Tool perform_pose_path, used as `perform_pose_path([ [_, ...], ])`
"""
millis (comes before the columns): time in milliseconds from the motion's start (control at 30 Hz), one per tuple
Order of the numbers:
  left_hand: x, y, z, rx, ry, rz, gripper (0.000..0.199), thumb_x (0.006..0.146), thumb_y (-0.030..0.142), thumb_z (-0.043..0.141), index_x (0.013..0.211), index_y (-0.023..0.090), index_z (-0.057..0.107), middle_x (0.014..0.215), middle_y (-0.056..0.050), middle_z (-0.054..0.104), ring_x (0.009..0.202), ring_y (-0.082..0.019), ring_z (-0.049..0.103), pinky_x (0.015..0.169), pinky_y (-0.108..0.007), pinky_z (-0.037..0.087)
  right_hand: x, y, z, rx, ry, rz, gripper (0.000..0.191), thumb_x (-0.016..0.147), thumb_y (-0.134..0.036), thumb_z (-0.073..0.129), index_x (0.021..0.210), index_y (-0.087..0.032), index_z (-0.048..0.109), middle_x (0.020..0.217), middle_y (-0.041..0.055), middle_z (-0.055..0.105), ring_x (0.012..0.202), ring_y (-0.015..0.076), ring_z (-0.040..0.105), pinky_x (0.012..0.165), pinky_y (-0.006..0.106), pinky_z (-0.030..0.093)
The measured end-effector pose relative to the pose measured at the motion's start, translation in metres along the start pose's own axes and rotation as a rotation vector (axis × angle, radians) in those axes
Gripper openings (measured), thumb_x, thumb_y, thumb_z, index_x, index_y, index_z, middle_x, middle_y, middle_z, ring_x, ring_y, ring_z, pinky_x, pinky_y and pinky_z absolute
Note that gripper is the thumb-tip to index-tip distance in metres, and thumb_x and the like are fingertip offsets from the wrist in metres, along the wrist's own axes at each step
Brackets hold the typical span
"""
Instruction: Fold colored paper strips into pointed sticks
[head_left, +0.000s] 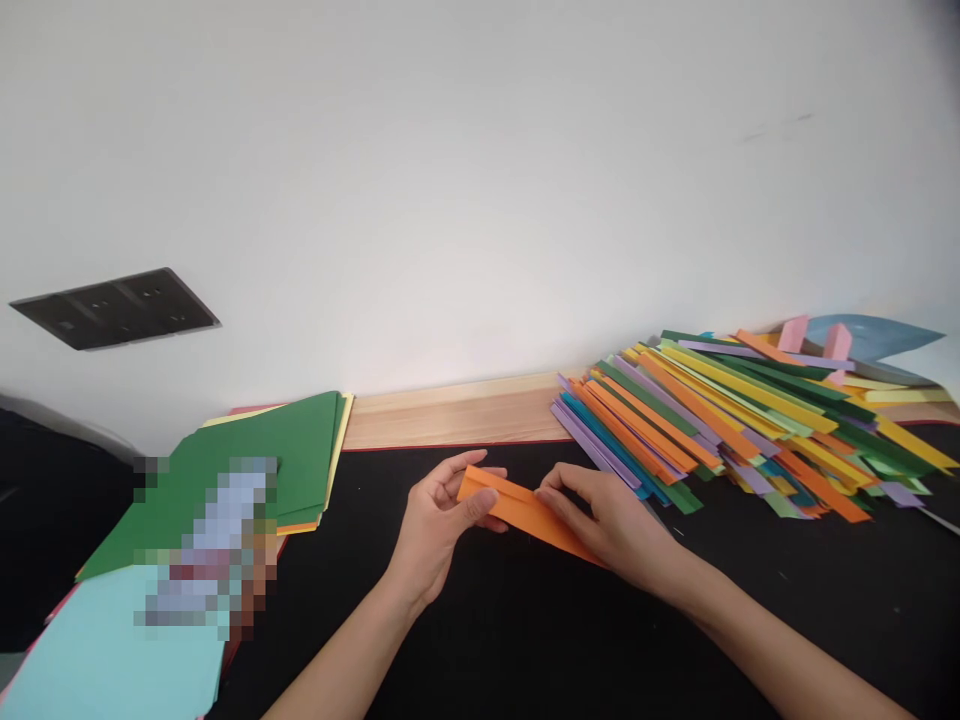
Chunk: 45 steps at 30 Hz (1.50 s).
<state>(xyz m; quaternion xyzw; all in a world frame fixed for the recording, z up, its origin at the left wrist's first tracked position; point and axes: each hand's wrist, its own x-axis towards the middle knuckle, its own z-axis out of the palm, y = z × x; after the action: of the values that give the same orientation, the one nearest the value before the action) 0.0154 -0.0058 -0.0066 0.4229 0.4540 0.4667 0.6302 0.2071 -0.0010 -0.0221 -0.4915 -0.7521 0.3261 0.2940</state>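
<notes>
An orange paper strip (525,509) with a lengthwise fold is held between both hands above the black mat. My left hand (448,508) grips its left end, the thumb lying on top and the fingers behind. Farther along the strip, my right hand (589,508) pinches the upper edge with thumb and index finger. The strip's right end slants down below the right hand and is partly hidden by it.
Many coloured folded strips (675,420) lie heaped at the right, with a blue-grey dish (870,337) behind. Green sheets (307,450) and light blue paper (97,650) lie left, beside a pixelated object (217,540). A black mat (480,640) covers the wooden table (450,412).
</notes>
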Motion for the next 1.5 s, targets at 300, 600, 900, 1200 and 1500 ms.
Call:
perform_pose_path([
  [300,-0.002,-0.001,0.003,-0.04,-0.109,0.01,0.036,0.068,0.021,0.074,0.101,0.01,0.063,0.099,-0.013,0.067,0.075,-0.018,0.063,0.063,-0.029,0.054,0.0,0.0,0.0,0.139,-0.026,0.021,0.022,0.088,-0.034,0.042,0.082,-0.02,0.058,0.078,0.0034,0.065,0.073,0.018,0.059,0.065,0.028,0.043],
  [600,-0.002,-0.006,0.005,0.003,-0.107,0.011,0.032,0.063,0.022,0.077,0.091,0.01,0.067,0.085,-0.01,0.069,0.072,-0.017,0.064,0.069,-0.031,0.053,-0.001,-0.003,0.007,0.301,0.021,0.009,0.015,0.086,-0.031,0.048,0.087,-0.021,0.059,0.081,0.0027,0.066,0.076,0.0166,0.061,0.067,0.026,0.046],
  [900,-0.003,-0.007,0.004,0.013,-0.074,0.015,0.03,0.064,0.021,0.076,0.09,0.01,0.068,0.081,-0.008,0.07,0.066,-0.016,0.063,0.069,-0.032,0.053,-0.002,-0.003,0.006,0.288,0.021,-0.006,0.013,0.085,-0.029,0.049,0.087,-0.021,0.058,0.082,0.0032,0.065,0.075,0.0167,0.061,0.068,0.027,0.047],
  [1200,-0.002,-0.012,0.005,0.035,0.014,0.026,0.025,0.063,0.026,0.077,0.083,0.012,0.069,0.079,-0.007,0.07,0.07,-0.016,0.063,0.07,-0.029,0.052,-0.004,-0.004,0.012,0.257,-0.006,-0.016,0.014,0.084,-0.031,0.051,0.084,-0.021,0.06,0.079,0.0027,0.065,0.072,0.0165,0.06,0.064,0.027,0.046],
  [1500,-0.001,-0.013,0.007,0.01,0.082,0.042,0.02,0.063,0.023,0.077,0.074,0.011,0.066,0.072,-0.003,0.068,0.063,-0.011,0.059,0.062,-0.022,0.048,-0.005,-0.01,0.021,0.419,-0.11,0.095,0.024,0.076,-0.028,0.064,0.094,-0.022,0.049,0.081,0.0,0.068,0.074,0.0172,0.064,0.068,0.028,0.048],
])
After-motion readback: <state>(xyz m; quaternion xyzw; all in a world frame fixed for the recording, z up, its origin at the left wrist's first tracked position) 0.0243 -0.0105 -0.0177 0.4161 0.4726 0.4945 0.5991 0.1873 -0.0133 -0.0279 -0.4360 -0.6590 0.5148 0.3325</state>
